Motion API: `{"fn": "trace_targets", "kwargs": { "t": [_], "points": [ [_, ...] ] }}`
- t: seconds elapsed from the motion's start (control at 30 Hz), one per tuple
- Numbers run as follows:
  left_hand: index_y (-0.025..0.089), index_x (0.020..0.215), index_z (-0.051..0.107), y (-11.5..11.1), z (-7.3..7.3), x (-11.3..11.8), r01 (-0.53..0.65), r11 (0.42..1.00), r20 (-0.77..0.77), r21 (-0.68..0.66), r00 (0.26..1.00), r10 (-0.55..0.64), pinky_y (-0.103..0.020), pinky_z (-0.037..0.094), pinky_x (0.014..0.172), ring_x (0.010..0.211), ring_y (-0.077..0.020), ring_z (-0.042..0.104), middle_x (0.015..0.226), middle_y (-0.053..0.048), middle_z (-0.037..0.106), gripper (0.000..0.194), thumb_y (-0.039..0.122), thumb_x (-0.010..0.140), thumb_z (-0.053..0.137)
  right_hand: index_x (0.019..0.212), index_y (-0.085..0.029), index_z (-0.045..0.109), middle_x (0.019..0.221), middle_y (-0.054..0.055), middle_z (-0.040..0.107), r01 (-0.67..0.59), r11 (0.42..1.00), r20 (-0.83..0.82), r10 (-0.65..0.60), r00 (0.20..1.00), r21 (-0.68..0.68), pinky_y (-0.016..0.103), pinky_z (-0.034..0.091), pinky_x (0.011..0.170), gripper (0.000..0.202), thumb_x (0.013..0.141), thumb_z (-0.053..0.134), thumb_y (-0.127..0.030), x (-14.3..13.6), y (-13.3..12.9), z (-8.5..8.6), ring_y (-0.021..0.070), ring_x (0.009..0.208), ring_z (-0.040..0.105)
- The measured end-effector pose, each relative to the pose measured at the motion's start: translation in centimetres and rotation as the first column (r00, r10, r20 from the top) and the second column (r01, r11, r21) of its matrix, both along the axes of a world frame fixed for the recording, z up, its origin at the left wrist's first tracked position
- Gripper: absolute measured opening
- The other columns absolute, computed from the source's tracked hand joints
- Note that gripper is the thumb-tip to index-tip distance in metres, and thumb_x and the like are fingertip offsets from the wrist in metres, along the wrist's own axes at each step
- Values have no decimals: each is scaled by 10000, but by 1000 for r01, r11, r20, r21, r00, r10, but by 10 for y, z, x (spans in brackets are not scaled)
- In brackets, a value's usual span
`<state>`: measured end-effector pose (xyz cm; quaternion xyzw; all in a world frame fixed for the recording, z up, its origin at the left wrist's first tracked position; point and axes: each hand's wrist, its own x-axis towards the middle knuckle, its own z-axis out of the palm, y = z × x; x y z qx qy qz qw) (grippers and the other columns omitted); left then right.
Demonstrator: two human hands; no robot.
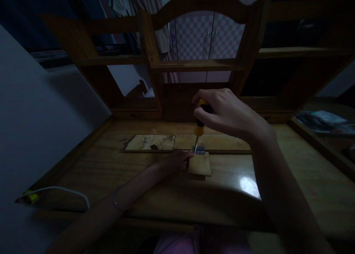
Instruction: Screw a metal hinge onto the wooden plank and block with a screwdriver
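My right hand (219, 111) is closed around the yellow and black handle of a screwdriver (199, 130), held nearly upright. Its tip meets the left side of a small metal hinge (200, 150). The hinge lies across the edge of a long wooden strip (222, 143) and a small square wood piece (200, 165). My left hand (180, 160) rests beside the hinge, a fingertip close to the screwdriver tip; its fingers are partly curled, and what they press on is too dark to make out.
A worn, stained section (151, 142) forms the strip's left part, with a small screw (122, 139) near its end. Behind stands a wooden shelf frame (194, 65). A white cable (63, 189) curves at the left front, and plastic-wrapped items (327, 119) lie far right.
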<state>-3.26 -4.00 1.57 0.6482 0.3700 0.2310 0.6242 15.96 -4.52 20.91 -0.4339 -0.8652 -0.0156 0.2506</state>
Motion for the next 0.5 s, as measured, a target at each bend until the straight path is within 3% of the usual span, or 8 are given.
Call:
{"fn": "trace_targets", "kwargs": {
  "t": [0.13, 0.23, 0.4, 0.5],
  "points": [
    [191, 983, 692, -1, -3, 6, -40, 975, 59, -217, 997, 54, -259, 463, 731, 843, -191, 631, 939, -66, 689, 267, 401, 877, 565, 956, -189, 646, 803, 45, 649, -3, 999, 15, 2, 1000, 35, 300, 362, 683, 224, 927, 458, -309, -1, 2, -2, 180, 726, 584],
    [185, 915, 697, -2, -5, 10, -69, 938, 82, -341, 991, 103, -234, 444, 682, 796, -172, 618, 895, -53, 678, 239, 403, 855, 620, 938, -189, 631, 751, 45, 626, 55, 994, 54, -60, 997, 97, 299, 319, 639, 250, 953, 438, -346, -1, 4, -5, 173, 677, 564],
    [188, 951, 708, -1, -7, 10, -63, 929, 108, -364, 988, 110, -240, 457, 709, 835, -179, 624, 941, -61, 687, 242, 392, 859, 615, 934, -175, 634, 702, 55, 615, 153, 974, 110, -173, 979, 164, 318, 293, 625, 383, 947, 418, -491, -1, 0, -4, 199, 653, 552],
    [188, 995, 709, 0, -8, 8, -44, 943, 110, -329, 990, 84, -262, 468, 752, 878, -198, 633, 976, -74, 699, 258, 379, 863, 597, 976, -174, 647, 805, 70, 665, 115, 990, 93, -122, 988, 80, 321, 339, 671, 313, 909, 457, -414, -1, -3, 0, 207, 716, 578]
  ]
}}
